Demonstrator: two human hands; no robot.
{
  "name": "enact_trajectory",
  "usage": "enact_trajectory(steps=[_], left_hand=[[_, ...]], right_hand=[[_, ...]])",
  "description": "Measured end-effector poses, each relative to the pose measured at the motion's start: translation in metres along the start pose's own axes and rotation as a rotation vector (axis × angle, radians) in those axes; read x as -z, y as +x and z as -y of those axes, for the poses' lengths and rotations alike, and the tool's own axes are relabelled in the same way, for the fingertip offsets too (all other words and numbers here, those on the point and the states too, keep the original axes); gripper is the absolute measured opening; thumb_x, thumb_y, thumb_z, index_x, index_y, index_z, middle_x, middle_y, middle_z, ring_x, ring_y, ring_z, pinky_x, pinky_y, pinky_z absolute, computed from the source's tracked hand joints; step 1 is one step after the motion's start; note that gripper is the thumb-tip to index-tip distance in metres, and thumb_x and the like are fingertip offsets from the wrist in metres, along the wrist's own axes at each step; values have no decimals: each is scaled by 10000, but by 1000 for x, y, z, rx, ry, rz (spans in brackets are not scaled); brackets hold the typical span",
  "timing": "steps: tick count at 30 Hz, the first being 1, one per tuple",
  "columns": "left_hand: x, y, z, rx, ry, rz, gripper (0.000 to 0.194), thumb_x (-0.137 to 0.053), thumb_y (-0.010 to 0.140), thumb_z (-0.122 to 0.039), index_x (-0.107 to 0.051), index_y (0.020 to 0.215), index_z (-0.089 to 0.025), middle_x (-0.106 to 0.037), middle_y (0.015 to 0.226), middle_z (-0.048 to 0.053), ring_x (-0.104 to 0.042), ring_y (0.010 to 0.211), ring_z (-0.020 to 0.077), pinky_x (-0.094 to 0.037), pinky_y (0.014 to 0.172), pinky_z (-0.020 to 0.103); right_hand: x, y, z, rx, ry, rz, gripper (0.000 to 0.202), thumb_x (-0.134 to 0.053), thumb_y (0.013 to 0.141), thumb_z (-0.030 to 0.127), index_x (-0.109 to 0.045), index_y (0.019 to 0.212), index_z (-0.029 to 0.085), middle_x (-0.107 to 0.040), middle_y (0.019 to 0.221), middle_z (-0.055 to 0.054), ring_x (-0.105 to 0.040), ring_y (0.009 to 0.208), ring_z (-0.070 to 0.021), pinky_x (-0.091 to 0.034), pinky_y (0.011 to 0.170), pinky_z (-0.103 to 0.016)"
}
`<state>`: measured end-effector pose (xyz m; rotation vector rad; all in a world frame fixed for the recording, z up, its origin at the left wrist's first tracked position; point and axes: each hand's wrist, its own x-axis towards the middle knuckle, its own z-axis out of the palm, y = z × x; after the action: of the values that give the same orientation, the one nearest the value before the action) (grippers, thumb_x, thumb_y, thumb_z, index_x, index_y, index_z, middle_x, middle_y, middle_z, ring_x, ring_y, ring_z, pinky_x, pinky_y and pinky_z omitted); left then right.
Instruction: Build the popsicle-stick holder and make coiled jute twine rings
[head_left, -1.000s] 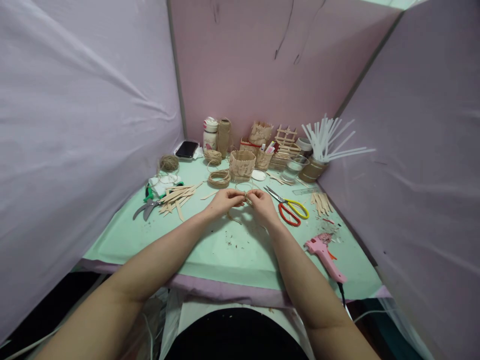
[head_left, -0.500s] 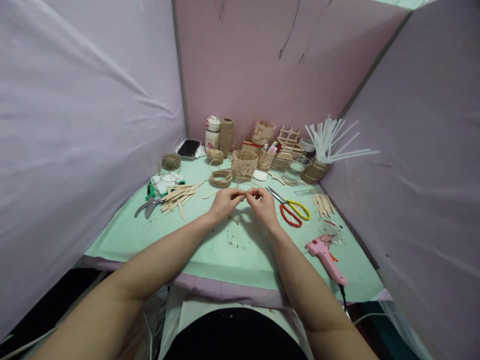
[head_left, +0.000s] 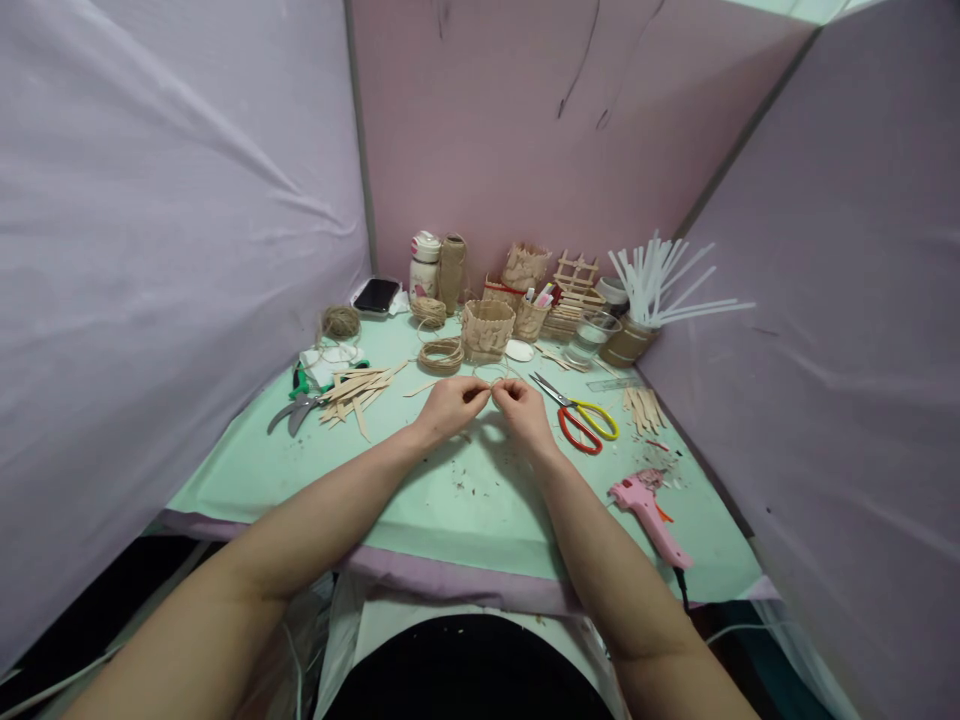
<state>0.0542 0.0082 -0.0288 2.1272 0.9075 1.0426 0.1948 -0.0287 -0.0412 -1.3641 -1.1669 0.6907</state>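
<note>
My left hand (head_left: 453, 404) and my right hand (head_left: 520, 408) meet over the middle of the table, fingertips pinched together and almost touching. Between them they grip a thin piece of twine (head_left: 489, 371), which curves in a loop just beyond the fingers. Most of it is hidden by the fingers. A coil of brown twine (head_left: 441, 356) and a woven wooden-strip basket (head_left: 487, 332) stand just beyond my hands. Scissors (head_left: 574, 410) with red and yellow handles lie open to the right of my right hand.
Wooden strips (head_left: 358, 393) and pruning shears (head_left: 297, 411) lie at left. At right are a pink glue gun (head_left: 651, 516), short strips (head_left: 645, 409) and a jar of white glue sticks (head_left: 630, 340). A glass of water (head_left: 591, 342), bottle (head_left: 424, 265) and phone (head_left: 377, 295) stand behind.
Both hands stay in nearly the same place, still pinching the twine. The fingers have shifted only slightly, and the whole view has moved a little.
</note>
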Motion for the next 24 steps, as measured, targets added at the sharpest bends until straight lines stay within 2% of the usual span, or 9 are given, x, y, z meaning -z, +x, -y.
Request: enact_trajectory(steps=[5, 8, 13, 18, 24], left_hand=[[5, 1, 2, -72, 101, -4, 208, -534, 837, -253, -722, 801, -173, -704, 816, 49, -605, 764, 153, -438, 705, 255], [7, 2, 3, -100, 142, 10, 209, -529, 844, -255, -722, 820, -177, -690, 813, 53, -595, 777, 154, -441, 735, 263], [8, 5, 7, -148, 157, 53, 203, -534, 835, -228, -730, 864, -183, -682, 826, 57, -585, 788, 159, -439, 768, 281], [8, 5, 8, -132, 184, 88, 235, -513, 855, -249, -734, 820, -178, -664, 765, 55, -571, 748, 159, -428, 729, 272], [6, 3, 7, -127, 239, 69, 236, -506, 850, -248, -727, 810, -174, -671, 779, 58, -570, 739, 155, -419, 706, 262]], right_hand=[[1, -2, 2, 235, -248, -30, 149, -547, 757, 313, -626, 728, 190, -642, 768, -31, -541, 750, -171, -422, 736, -314], [1, -3, 1, 308, -342, -27, 145, -530, 788, 303, -608, 719, 203, -631, 770, -36, -533, 769, -183, -415, 747, -329], [2, -4, 0, 332, -435, -17, 149, -519, 825, 294, -601, 731, 213, -626, 798, -38, -518, 803, -195, -393, 769, -338], [3, -4, -2, 345, -479, 1, 148, -520, 841, 286, -593, 733, 216, -625, 816, -43, -513, 822, -205, -367, 776, -341], [1, -7, -1, 350, -555, -1, 147, -497, 859, 277, -591, 762, 219, -623, 837, -43, -509, 835, -211, -341, 773, -348]])
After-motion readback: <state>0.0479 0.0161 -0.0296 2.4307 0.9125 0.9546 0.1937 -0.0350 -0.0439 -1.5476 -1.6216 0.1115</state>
